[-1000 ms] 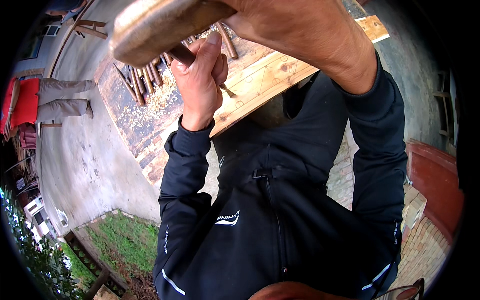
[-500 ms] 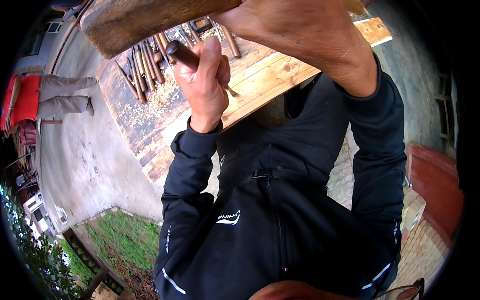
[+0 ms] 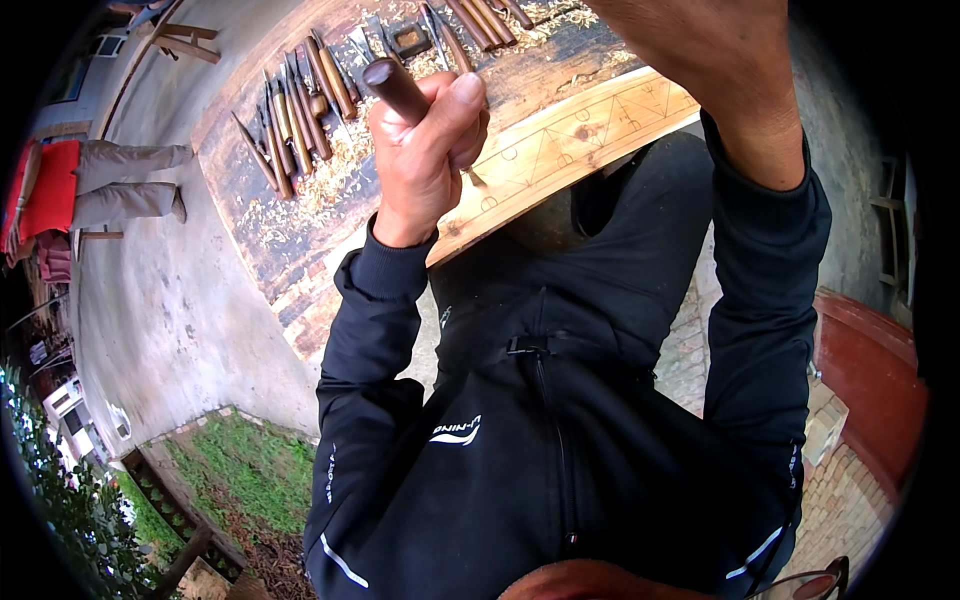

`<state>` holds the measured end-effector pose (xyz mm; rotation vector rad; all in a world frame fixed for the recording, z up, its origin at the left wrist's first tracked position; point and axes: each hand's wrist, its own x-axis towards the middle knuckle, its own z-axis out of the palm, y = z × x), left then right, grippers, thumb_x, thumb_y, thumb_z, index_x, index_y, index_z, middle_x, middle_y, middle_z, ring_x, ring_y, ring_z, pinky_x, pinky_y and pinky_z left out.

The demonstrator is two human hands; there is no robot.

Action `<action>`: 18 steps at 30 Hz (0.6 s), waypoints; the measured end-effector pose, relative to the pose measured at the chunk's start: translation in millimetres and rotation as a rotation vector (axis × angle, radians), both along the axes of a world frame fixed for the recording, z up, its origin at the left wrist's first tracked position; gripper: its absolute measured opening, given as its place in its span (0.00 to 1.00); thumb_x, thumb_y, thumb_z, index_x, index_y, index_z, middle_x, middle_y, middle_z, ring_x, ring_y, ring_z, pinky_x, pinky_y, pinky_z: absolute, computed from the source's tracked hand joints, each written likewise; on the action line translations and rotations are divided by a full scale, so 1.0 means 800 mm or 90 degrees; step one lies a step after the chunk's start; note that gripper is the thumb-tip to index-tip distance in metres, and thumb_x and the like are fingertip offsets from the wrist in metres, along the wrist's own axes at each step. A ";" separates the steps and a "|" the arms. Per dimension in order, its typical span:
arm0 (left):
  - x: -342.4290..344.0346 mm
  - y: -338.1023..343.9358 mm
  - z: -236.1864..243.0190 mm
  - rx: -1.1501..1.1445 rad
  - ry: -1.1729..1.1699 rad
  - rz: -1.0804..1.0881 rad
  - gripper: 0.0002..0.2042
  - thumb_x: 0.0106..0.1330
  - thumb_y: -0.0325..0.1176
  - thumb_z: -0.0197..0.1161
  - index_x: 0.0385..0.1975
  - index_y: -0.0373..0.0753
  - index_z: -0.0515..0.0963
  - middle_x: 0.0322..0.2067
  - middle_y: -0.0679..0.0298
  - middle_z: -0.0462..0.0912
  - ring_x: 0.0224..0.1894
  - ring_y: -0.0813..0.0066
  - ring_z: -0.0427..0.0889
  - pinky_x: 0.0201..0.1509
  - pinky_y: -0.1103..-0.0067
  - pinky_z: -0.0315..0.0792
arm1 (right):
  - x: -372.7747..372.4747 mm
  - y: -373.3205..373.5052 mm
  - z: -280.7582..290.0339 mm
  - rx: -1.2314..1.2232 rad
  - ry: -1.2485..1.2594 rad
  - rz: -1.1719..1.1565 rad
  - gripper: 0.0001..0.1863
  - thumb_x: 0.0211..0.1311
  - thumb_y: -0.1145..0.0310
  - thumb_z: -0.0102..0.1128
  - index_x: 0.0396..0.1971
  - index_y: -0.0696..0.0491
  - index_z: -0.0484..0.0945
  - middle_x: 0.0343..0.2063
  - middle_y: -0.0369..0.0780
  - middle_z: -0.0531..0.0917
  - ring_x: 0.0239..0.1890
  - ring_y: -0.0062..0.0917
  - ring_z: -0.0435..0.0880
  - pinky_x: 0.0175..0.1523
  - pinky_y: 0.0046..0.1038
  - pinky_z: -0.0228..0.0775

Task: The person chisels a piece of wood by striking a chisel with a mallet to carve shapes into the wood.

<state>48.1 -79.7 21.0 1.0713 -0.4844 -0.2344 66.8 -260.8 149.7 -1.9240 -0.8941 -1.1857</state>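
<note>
My left hand is closed around a chisel, its dark wooden handle end sticking out above the fist. Below the fist, a bit of the blade meets a pale wooden board marked with pencilled circles and triangles. My right hand is raised at the top edge. Its fingers lie outside the picture, so what it holds is hidden. The board rests along the near side of a worn workbench.
Several wooden-handled carving tools lie in a row across the bench, with wood shavings around them. A small dark square block sits among the tools. A person in a red top stands at the far left.
My right hand has risen up and right, taking the wooden mallet it held out of view. My left hand has shifted slightly right and up with the chisel.
</note>
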 end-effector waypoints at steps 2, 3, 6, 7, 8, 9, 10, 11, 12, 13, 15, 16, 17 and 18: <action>0.002 -0.001 -0.001 0.008 -0.013 -0.021 0.21 0.78 0.35 0.57 0.19 0.42 0.61 0.14 0.73 0.56 0.14 0.85 0.52 0.19 0.81 0.47 | -0.005 0.000 -0.003 -0.154 -0.044 -0.059 0.14 0.51 0.74 0.66 0.40 0.50 0.82 0.26 0.41 0.83 0.32 0.39 0.86 0.37 0.36 0.77; 0.002 -0.001 -0.002 0.016 -0.013 -0.007 0.21 0.78 0.35 0.56 0.19 0.42 0.62 0.14 0.73 0.57 0.14 0.85 0.52 0.19 0.81 0.47 | -0.009 0.001 -0.004 -0.230 -0.063 -0.079 0.14 0.51 0.73 0.65 0.40 0.50 0.82 0.26 0.41 0.83 0.32 0.38 0.86 0.37 0.36 0.77; -0.001 -0.004 -0.004 0.047 -0.018 0.055 0.18 0.78 0.35 0.57 0.22 0.39 0.66 0.15 0.73 0.57 0.16 0.85 0.53 0.20 0.81 0.47 | -0.003 0.008 -0.008 -0.291 -0.073 -0.101 0.11 0.54 0.71 0.65 0.39 0.49 0.81 0.25 0.40 0.82 0.31 0.37 0.86 0.36 0.35 0.77; -0.005 -0.006 -0.002 0.071 -0.010 0.085 0.18 0.77 0.35 0.58 0.22 0.39 0.66 0.15 0.73 0.57 0.16 0.85 0.53 0.20 0.81 0.47 | -0.008 0.010 -0.006 -0.277 -0.065 -0.100 0.10 0.55 0.70 0.64 0.39 0.48 0.81 0.25 0.39 0.81 0.31 0.36 0.85 0.35 0.35 0.76; -0.011 -0.011 0.002 0.095 0.000 0.115 0.18 0.77 0.35 0.58 0.22 0.39 0.67 0.15 0.73 0.57 0.16 0.85 0.52 0.20 0.81 0.46 | -0.014 0.011 -0.003 -0.264 -0.057 -0.101 0.09 0.57 0.69 0.64 0.38 0.48 0.81 0.24 0.39 0.81 0.30 0.35 0.85 0.34 0.35 0.76; -0.014 -0.014 0.004 0.118 0.010 0.144 0.17 0.77 0.35 0.59 0.22 0.39 0.67 0.15 0.73 0.57 0.16 0.85 0.52 0.20 0.81 0.46 | -0.018 0.012 0.002 -0.252 -0.050 -0.102 0.08 0.58 0.68 0.63 0.38 0.47 0.81 0.24 0.38 0.80 0.30 0.34 0.85 0.34 0.34 0.76; -0.013 -0.014 0.003 0.092 0.029 0.117 0.18 0.76 0.35 0.61 0.20 0.39 0.69 0.14 0.74 0.60 0.15 0.86 0.54 0.20 0.81 0.47 | -0.018 0.013 0.001 -0.253 -0.057 -0.104 0.08 0.58 0.68 0.63 0.38 0.47 0.81 0.24 0.38 0.80 0.30 0.34 0.85 0.34 0.34 0.75; -0.010 -0.013 0.003 0.066 0.047 0.091 0.19 0.74 0.34 0.62 0.17 0.38 0.70 0.13 0.74 0.63 0.15 0.87 0.57 0.20 0.81 0.48 | -0.016 0.011 0.001 -0.266 -0.070 -0.117 0.09 0.58 0.68 0.64 0.39 0.47 0.82 0.24 0.38 0.80 0.30 0.34 0.85 0.34 0.34 0.76; -0.007 -0.011 0.003 0.040 0.065 0.065 0.21 0.73 0.34 0.64 0.15 0.38 0.72 0.12 0.74 0.65 0.15 0.88 0.59 0.21 0.82 0.50 | -0.016 0.010 0.000 -0.279 -0.080 -0.130 0.10 0.57 0.68 0.65 0.40 0.47 0.82 0.25 0.37 0.81 0.31 0.34 0.86 0.34 0.34 0.76; -0.004 -0.009 0.003 0.050 0.060 0.041 0.21 0.73 0.34 0.64 0.15 0.38 0.72 0.12 0.74 0.65 0.15 0.88 0.59 0.21 0.82 0.49 | -0.013 0.006 -0.002 -0.304 -0.094 -0.155 0.12 0.56 0.69 0.66 0.41 0.47 0.83 0.26 0.38 0.82 0.31 0.34 0.86 0.35 0.33 0.76; -0.001 -0.004 0.001 0.073 0.052 -0.007 0.21 0.73 0.35 0.64 0.15 0.38 0.72 0.12 0.74 0.65 0.15 0.88 0.58 0.21 0.82 0.49 | -0.010 0.000 -0.005 -0.283 -0.113 -0.153 0.16 0.53 0.70 0.69 0.44 0.47 0.83 0.29 0.38 0.84 0.33 0.35 0.87 0.36 0.32 0.77; 0.000 -0.003 0.000 0.060 0.065 -0.018 0.22 0.73 0.35 0.65 0.14 0.38 0.71 0.12 0.74 0.64 0.15 0.88 0.58 0.21 0.82 0.49 | -0.009 -0.002 -0.005 -0.236 -0.119 -0.127 0.19 0.51 0.72 0.70 0.46 0.47 0.84 0.31 0.39 0.86 0.34 0.36 0.88 0.37 0.31 0.78; 0.000 -0.003 0.000 0.057 0.065 -0.025 0.22 0.73 0.35 0.65 0.14 0.38 0.71 0.12 0.74 0.64 0.15 0.87 0.58 0.21 0.82 0.49 | -0.009 -0.002 -0.003 -0.217 -0.088 -0.110 0.22 0.49 0.73 0.71 0.48 0.48 0.83 0.33 0.40 0.87 0.36 0.37 0.88 0.39 0.32 0.79; 0.000 -0.002 0.001 0.053 0.066 -0.031 0.22 0.73 0.35 0.65 0.14 0.38 0.70 0.12 0.74 0.64 0.15 0.87 0.58 0.20 0.82 0.49 | -0.010 -0.002 -0.001 -0.196 -0.058 -0.093 0.24 0.47 0.75 0.72 0.49 0.49 0.83 0.36 0.42 0.88 0.37 0.38 0.88 0.41 0.32 0.79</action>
